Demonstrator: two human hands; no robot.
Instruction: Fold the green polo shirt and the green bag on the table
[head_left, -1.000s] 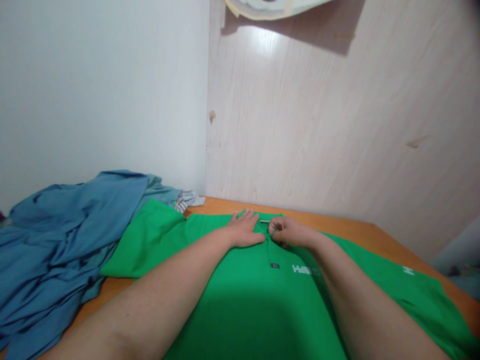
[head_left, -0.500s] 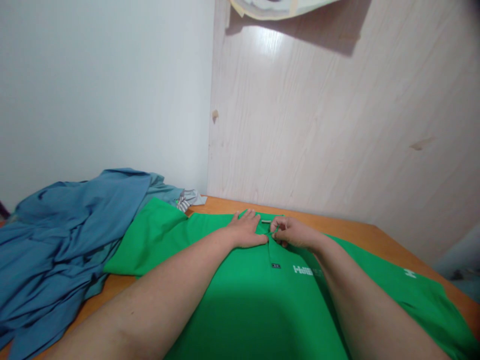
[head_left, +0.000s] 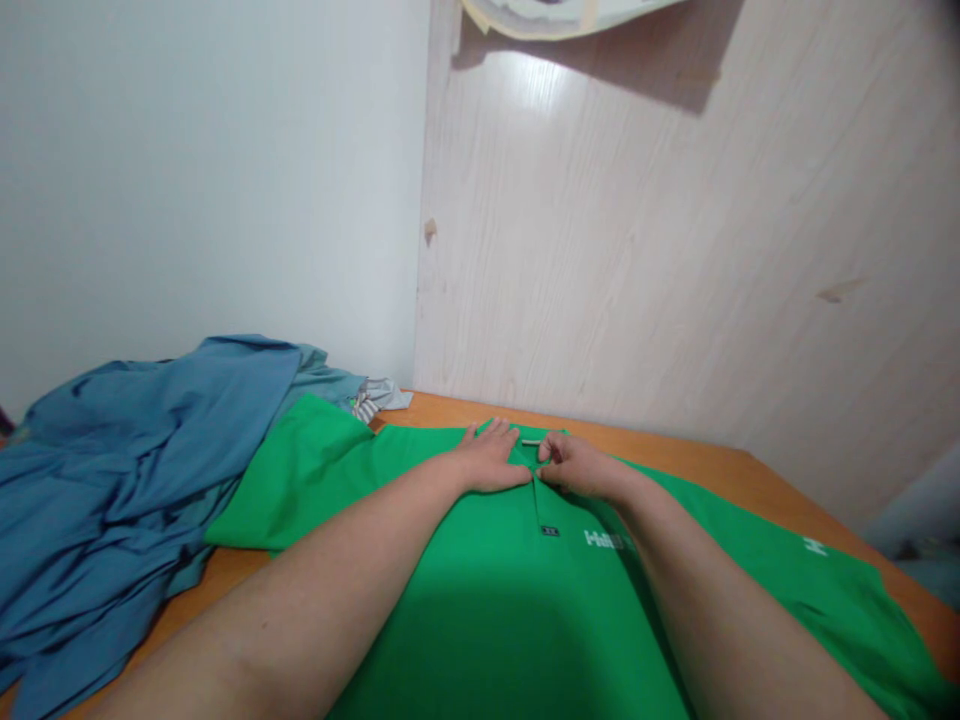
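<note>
Now, mid-frame, the curled right hand (head_left: pixel 576 464) (hold unclear) sits nearer the flat-spread left hand (head_left: pixel 491 462), apparently working the green shirt (head_left: pixel 487 610) by its neckline.

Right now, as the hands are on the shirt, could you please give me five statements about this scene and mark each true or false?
1. The left hand rests spread on the green shirt. True.
2. The right hand is at the shirt's neckline. True.
3. Blue clothing lies to the right of the shirt. False: it lies to the left.
4. The small label below the neckline is yellow. False: it is dark.
5. The table is orange-brown. True.
</note>
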